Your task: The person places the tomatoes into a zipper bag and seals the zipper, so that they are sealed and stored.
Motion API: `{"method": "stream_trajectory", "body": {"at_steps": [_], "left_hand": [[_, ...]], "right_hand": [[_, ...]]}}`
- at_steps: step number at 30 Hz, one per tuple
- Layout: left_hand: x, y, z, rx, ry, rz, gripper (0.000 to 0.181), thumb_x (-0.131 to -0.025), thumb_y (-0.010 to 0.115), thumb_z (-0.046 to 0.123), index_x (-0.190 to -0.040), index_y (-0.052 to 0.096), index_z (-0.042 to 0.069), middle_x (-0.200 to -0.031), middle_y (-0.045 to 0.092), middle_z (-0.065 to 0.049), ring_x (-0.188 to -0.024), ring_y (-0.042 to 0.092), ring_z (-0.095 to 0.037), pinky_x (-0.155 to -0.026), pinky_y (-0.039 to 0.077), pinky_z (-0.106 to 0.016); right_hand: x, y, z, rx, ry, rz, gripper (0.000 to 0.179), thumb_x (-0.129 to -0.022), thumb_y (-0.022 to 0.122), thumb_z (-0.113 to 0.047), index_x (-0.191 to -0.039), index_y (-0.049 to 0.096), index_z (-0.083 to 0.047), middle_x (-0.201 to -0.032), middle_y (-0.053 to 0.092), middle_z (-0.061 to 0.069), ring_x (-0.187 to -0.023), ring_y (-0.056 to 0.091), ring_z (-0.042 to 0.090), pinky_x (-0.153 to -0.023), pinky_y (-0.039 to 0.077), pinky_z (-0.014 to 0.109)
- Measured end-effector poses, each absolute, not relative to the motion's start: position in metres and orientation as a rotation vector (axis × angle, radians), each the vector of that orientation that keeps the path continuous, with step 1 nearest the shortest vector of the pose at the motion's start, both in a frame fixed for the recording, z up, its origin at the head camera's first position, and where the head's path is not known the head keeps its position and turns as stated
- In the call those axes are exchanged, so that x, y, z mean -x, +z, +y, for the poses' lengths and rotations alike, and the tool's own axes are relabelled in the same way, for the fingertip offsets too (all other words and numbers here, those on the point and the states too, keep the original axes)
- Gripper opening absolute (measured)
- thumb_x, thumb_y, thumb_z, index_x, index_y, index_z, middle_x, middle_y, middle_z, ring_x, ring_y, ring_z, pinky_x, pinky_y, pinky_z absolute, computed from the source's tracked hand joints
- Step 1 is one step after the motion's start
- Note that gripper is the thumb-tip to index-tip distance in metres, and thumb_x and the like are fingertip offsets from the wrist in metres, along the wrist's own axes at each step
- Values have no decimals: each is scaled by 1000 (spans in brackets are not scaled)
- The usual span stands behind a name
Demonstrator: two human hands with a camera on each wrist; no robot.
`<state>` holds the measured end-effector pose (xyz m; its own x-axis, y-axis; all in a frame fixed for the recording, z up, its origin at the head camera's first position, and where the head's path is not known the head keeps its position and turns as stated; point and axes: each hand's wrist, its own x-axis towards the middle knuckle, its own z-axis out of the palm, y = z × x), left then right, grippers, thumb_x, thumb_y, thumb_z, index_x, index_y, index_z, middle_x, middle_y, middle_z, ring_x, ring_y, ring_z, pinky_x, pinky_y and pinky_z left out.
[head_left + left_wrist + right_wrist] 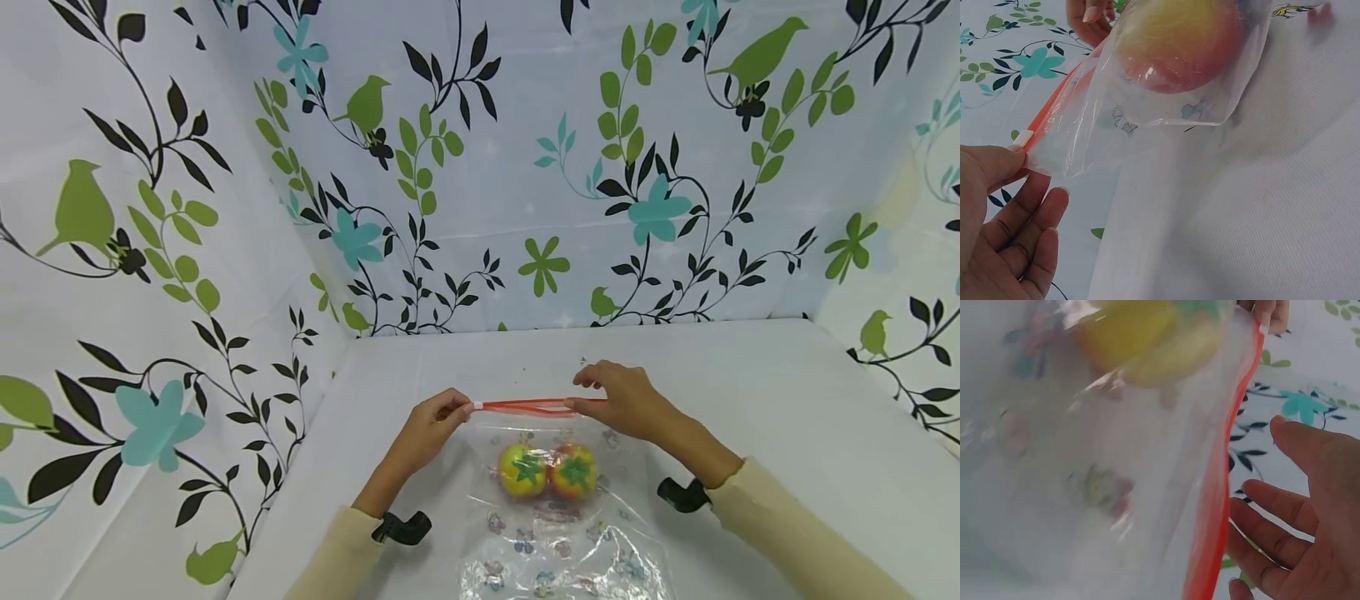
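A clear zip bag [555, 525] with small coloured prints hangs from its red zip strip [517, 406]. Inside lie two round, yellow-and-red tomato-like fruits with green star-shaped tops, a left one [522, 471] and a right one [573, 472]. My left hand [435, 421] pinches the strip's left end, right at the white slider [1021, 137], between thumb and forefinger; its other fingers curl loosely below. At the strip's right part is my right hand [630, 400], thumb and fingers spread apart. In the right wrist view, its fingertips [1244, 509] are right beside the red strip.
A white table [420, 358] lies under the bag. Cloth [480, 167] printed with birds, leaves and flowers stands behind the table and along both sides. Black wrist straps [405, 528] show on both arms, below the beige sleeves' cuffs.
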<state>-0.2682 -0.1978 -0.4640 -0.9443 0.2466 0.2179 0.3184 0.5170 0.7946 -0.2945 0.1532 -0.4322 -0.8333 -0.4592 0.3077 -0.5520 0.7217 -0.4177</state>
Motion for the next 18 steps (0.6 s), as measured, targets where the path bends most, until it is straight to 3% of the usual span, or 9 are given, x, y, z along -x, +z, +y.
{"method": "stream_trajectory", "body": {"at_steps": [3, 9, 14, 18], "left_hand": [[267, -463, -196, 495, -1406, -2662, 16, -107, 64, 31, -110, 73, 19, -101, 73, -1, -94, 67, -19, -84, 55, -29], [268, -463, -195, 551, -1387, -2637, 21, -108, 62, 31, -111, 73, 12, -104, 74, -6, -95, 67, -21, -84, 55, -29], [268, -462, -194, 563, -1367, -2647, 25, -109, 61, 30, -113, 73, 9, -105, 75, -9, -94, 67, -21, -84, 55, -28], [268, -462, -194, 551, -1364, -2647, 18, -109, 62, 29, -110, 74, 16, -106, 75, -10, -96, 68, -21, -85, 56, -27]], "right_hand": [[296, -420, 124, -934, 785, -2762, 33, -99, 75, -35, -121, 73, -12, -115, 75, 6, -110, 69, 29, -100, 44, 64], [299, -407, 72, -1053, 744, -2842, 30, -102, 72, -31, -125, 74, -12, -117, 76, 4, -113, 69, 25, -108, 45, 63], [300, -408, 44, -1163, 736, -2816, 27, -101, 72, -29, -122, 75, -12, -112, 77, 1, -103, 71, 21, -98, 51, 54], [300, -411, 28, -1232, 755, -2760, 21, -102, 71, -26, -115, 77, -11, -102, 76, -1, -90, 68, 15, -88, 54, 45]]}}
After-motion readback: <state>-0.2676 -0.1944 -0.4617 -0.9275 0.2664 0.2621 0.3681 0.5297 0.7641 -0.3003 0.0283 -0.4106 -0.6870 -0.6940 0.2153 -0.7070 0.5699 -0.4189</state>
